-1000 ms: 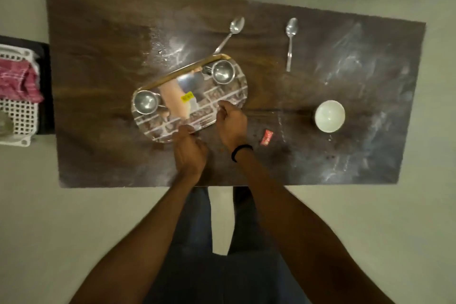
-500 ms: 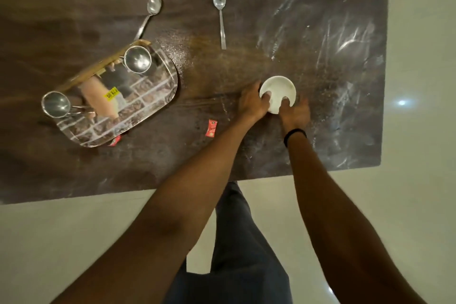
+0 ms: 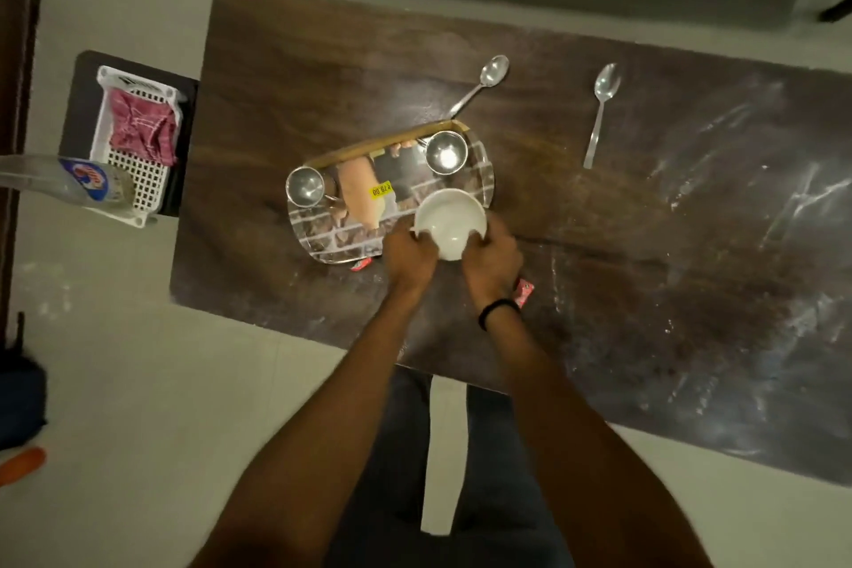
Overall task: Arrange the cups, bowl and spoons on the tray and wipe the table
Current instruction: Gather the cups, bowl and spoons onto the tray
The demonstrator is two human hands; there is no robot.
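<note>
White basket (image 3: 138,143) with red cloth (image 3: 143,129) on a side stand; dark wooden table (image 3: 295,60), streaked white at right; tray (image 3: 341,240) bearing two steel cups; left hand (image 3: 408,256) and right hand (image 3: 493,263) clasp the white bowl (image 3: 451,221) over the tray's near-right corner; two spoons (image 3: 599,106) beyond.

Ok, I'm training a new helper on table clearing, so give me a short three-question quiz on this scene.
1. True or false: both spoons already lie on the tray.
2. How many metal cups stand on the tray?
3. What is held over the tray's near right corner? A) white bowl B) red cloth C) bottle

Key:
1. False. The left spoon and the right spoon lie on the table.
2. Two: one cup at the left, another cup at the far right.
3. A. The left hand and right hand hold the white bowl.
</note>
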